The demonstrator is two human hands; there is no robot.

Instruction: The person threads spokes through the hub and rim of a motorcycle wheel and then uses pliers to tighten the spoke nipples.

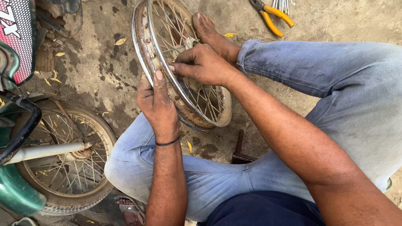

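Rust-brown wheel rim (147,50), yellow-handled pliers (274,17), faded blue jeans (335,71)

Both hands (180,83) on rusty wheel rim (142,50)

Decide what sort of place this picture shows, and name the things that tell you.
Probably an outdoor roadside cycle or motorbike repair spot: a rusty spoked metal wheel rim held in the left hand and right hand, yellow-handled pliers on stained bare ground, and a tyred spoked wheel nearby.

Pliers (272,14) jaws cut off by top edge; right fingertips hidden behind rim (144,50).
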